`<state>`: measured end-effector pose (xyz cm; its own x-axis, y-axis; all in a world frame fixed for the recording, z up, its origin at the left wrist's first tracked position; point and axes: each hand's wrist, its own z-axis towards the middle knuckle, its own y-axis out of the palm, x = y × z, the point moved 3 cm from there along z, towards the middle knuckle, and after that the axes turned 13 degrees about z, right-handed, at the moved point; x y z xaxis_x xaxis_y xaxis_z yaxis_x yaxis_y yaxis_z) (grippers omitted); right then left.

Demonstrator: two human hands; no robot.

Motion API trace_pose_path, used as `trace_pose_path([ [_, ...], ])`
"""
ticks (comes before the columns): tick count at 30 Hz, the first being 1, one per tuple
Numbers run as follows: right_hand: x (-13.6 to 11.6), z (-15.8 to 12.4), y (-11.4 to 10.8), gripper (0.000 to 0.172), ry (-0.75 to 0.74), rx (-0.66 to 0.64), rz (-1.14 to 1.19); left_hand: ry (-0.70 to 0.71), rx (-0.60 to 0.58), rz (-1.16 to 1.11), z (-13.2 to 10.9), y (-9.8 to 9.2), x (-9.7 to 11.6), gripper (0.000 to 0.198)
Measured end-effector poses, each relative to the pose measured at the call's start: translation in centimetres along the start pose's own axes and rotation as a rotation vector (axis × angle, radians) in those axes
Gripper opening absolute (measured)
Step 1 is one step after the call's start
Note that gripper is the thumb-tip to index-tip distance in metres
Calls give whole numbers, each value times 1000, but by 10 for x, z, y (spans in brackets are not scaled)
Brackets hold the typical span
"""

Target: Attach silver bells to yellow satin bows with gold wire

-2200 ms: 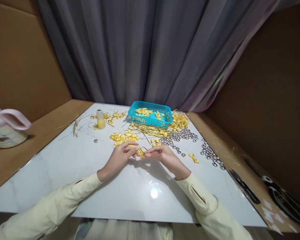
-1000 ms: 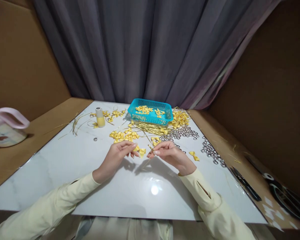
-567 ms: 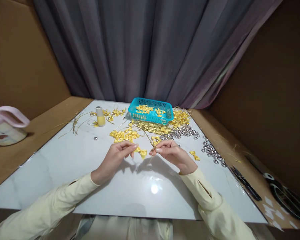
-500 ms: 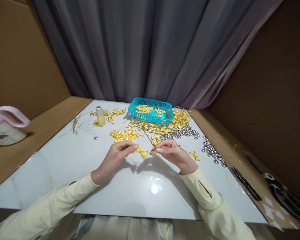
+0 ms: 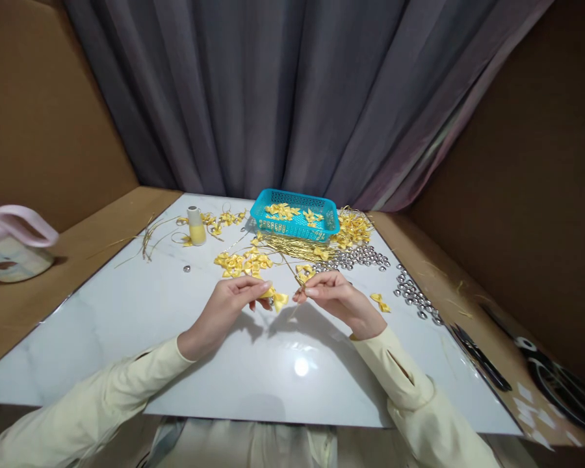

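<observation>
a craft corner: cardboard walls [image 5: 521,130], grey curtain [image 5: 253,97], table [image 5: 214,383] strewn with bows [image 5: 234,263].

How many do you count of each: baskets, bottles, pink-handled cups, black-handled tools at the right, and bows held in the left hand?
Teal basket: 1
Bottle: 1
Pink-handled cup: 1
Black-handled tools: 2, a slim tool and a looped tool
Yellow bow in the left hand: 1
Total: 6
</observation>
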<state>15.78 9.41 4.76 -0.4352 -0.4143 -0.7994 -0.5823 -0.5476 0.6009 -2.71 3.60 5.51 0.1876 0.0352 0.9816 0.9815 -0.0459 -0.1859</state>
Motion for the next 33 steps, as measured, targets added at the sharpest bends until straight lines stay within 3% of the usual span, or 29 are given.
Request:
trace_pose_path([
  [4, 1, -1, -1, 10, -2, -1, -2, -330, -165, -482, 5, 7, -15, 7],
  [6, 1, -1, -1, 10, 0, 5, -4, -501, -243, -666, 5, 14, -22, 11],
  [10, 3, -2, -2, 11, 10, 20, -11, -625, -315, -795, 4, 22, -27, 20],
  [22, 5, -2, 13, 10, 11, 13, -139, -679, -423, -984, -3, 30, -28, 19],
  [33, 22, -1, 19, 14, 11, 42, -159, -545, -528, -778, -9, 38, -24, 18],
])
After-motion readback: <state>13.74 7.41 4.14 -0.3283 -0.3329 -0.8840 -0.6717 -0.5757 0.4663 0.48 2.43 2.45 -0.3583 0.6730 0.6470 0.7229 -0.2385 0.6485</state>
